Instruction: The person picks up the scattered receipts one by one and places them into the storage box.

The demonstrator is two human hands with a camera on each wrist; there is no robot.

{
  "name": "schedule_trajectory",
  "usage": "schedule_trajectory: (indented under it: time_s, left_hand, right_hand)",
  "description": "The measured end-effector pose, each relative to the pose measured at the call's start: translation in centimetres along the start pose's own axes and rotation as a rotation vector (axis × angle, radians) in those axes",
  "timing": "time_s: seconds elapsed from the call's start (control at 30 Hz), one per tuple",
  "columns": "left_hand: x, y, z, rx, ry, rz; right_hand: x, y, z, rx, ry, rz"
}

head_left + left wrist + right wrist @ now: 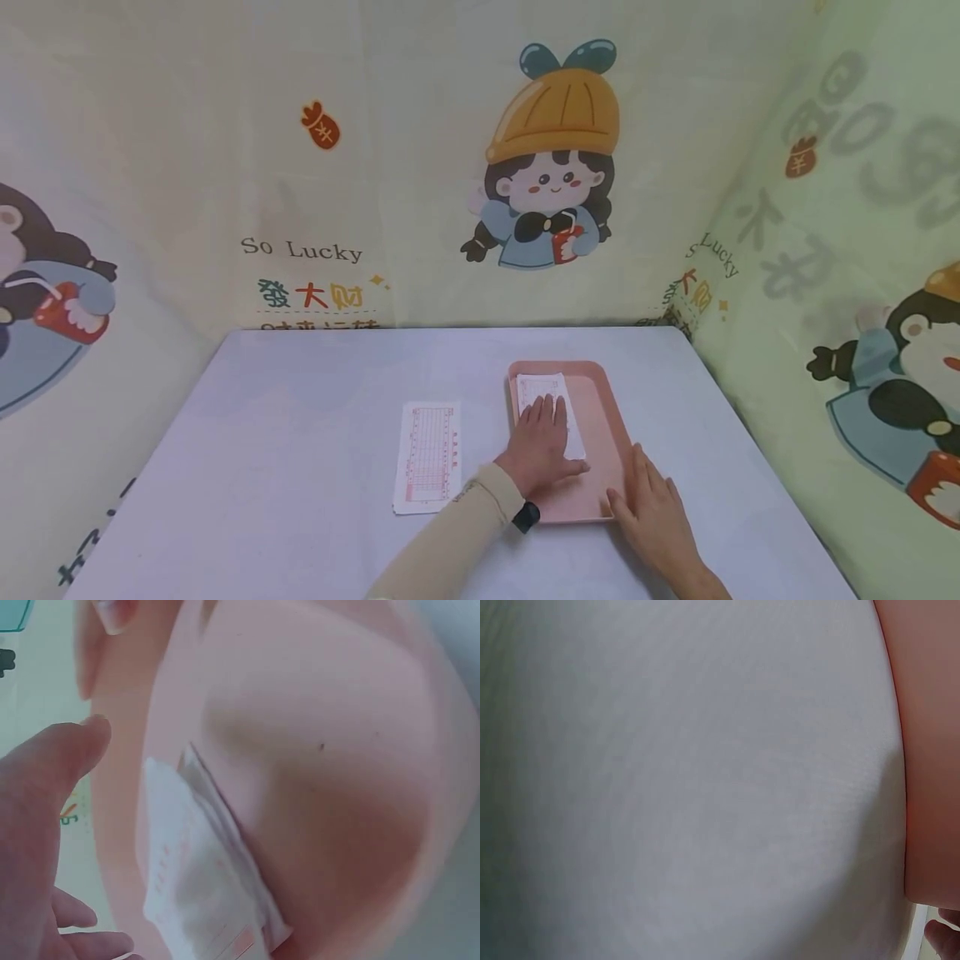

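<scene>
Right hand: nearest of all, the right hand (654,508) lies flat on the table with its fingers straight and relaxed, its thumb side touching the near right corner of the pink tray (600,433); it holds nothing.
Left hand: the left hand (542,442) reaches in from a beige sleeve (457,542) with a dark watch (526,516) at the wrist and rests palm down inside the tray, fingers straight and together, pressing on the white slip (543,392).
White slip: a pale printed paper lying lengthwise along the tray's left side, its far end showing beyond the fingertips; in the left wrist view it looks like a thin stack of sheets (202,877) against the tray's inner wall, though that view is blurred.
Pink tray: a shallow rounded rectangle, right of the table's middle, long side running away from the person.
Printed form: a second paper (428,456) with red ruled columns lies flat on the table, left of the tray and apart from it, just beside the sleeve.
Table: a pale grey-white surface (285,433); the right wrist view shows only this surface and the tray's edge (930,750).
Backdrop: cartoon-printed cloth (555,158) hangs behind and to both sides, lettered "So Lucky".
</scene>
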State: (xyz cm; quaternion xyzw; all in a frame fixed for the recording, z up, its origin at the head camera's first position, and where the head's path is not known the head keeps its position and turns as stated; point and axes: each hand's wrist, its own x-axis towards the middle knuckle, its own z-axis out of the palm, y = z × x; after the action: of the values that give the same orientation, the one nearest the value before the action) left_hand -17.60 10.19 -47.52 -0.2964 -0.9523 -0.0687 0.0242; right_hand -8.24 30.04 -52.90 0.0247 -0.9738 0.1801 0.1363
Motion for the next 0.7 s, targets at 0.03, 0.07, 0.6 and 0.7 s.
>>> schedule_trajectory:
  time_s: [0.03, 0.07, 0.6, 0.7]
  left_hand:
    - [-0.1, -0.1, -0.2, -0.004, 0.0, 0.002]
    - [-0.2, -0.1, -0.5, -0.01, 0.004, 0.004]
    - [-2.4, -3.1, -2.6, -0.151, 0.016, -0.042]
    - [-3.1, -3.8, -3.0, -0.175, 0.019, -0.057]
  right_hand:
    - [0.0, 0.0, 0.0, -0.001, 0.0, -0.001]
    - [0.0, 0.0, 0.0, -0.002, 0.004, -0.005]
    - [-0.1, 0.1, 0.2, -0.007, 0.011, -0.005]
    - [-0.1, 0.0, 0.2, -0.003, 0.014, -0.008]
